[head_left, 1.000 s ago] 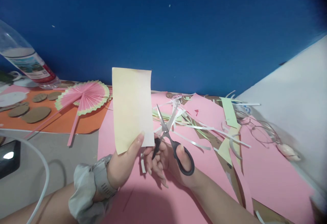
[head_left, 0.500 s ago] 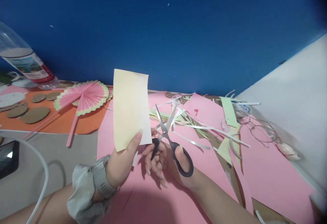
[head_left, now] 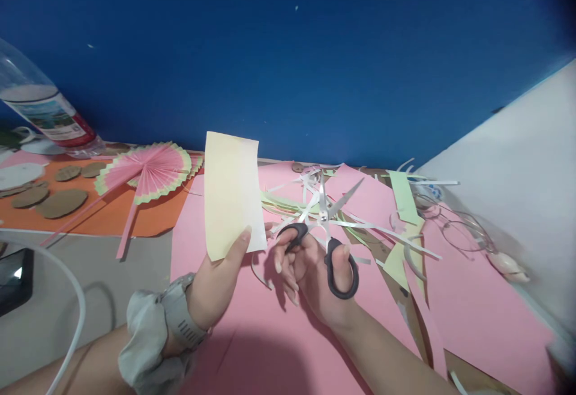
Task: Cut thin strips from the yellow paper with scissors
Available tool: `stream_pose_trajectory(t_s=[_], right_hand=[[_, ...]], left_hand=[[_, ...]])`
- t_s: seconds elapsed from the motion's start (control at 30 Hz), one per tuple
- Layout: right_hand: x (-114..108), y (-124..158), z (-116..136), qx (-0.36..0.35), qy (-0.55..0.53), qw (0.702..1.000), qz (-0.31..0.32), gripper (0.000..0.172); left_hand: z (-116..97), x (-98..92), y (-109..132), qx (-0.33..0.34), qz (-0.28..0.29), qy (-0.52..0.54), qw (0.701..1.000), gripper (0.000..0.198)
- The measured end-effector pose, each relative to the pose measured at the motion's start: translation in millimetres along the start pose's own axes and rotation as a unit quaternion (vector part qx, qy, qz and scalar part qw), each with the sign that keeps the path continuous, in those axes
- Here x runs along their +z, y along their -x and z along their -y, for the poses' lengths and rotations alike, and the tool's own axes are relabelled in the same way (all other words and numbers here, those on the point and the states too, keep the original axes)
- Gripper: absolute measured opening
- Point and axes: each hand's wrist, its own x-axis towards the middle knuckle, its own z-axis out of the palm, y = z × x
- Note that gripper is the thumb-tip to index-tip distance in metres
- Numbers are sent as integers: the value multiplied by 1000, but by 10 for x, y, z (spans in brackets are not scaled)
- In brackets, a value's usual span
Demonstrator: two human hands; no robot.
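Note:
Upright in my left hand [head_left: 225, 275] is a pale yellow sheet of paper [head_left: 231, 194], pinched near its lower edge with my thumb across the front. My right hand [head_left: 315, 272] grips a pair of scissors [head_left: 324, 218] by its black handles, thumb through one loop. The blades are spread apart and point up and away, to the right of the paper and not touching it. A thin curled paper strip [head_left: 261, 272] shows below the sheet, between the hands. Pink paper [head_left: 252, 335] lies beneath both hands.
Behind the scissors lie several white and green paper strips [head_left: 382, 227]. Pink folded paper fans [head_left: 153, 170] and cardboard discs [head_left: 63, 203] rest on orange paper at left. A plastic bottle [head_left: 49, 113] leans there, near a white cable [head_left: 78, 299]. A blue wall [head_left: 288, 71] rises behind.
My right hand and the scissors have moved right, away from the paper, with the blades now pointing more to the right. The sheet has shifted slightly. A curled strip appears below it.

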Motion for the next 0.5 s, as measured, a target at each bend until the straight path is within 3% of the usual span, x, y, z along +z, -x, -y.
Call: stream_pose_trajectory(t_s=[0.13, 0.3, 0.4, 0.5], right_hand=[[-25, -28, -22, -84, 31, 984, -156, 52], [-29, -78, 19, -167, 52, 943, -282, 40], [-9, -63, 31, -186, 59, 938, -287, 35], [16, -8, 2, -155, 76, 963, -205, 38]], left_hand=[[-18, 5, 0, 17, 33, 18, 999, 36], [41, 2, 1, 4, -49, 2, 999, 38], [70, -9, -4, 19, -71, -14, 997, 34], [55, -19, -5, 44, -52, -47, 997, 26]])
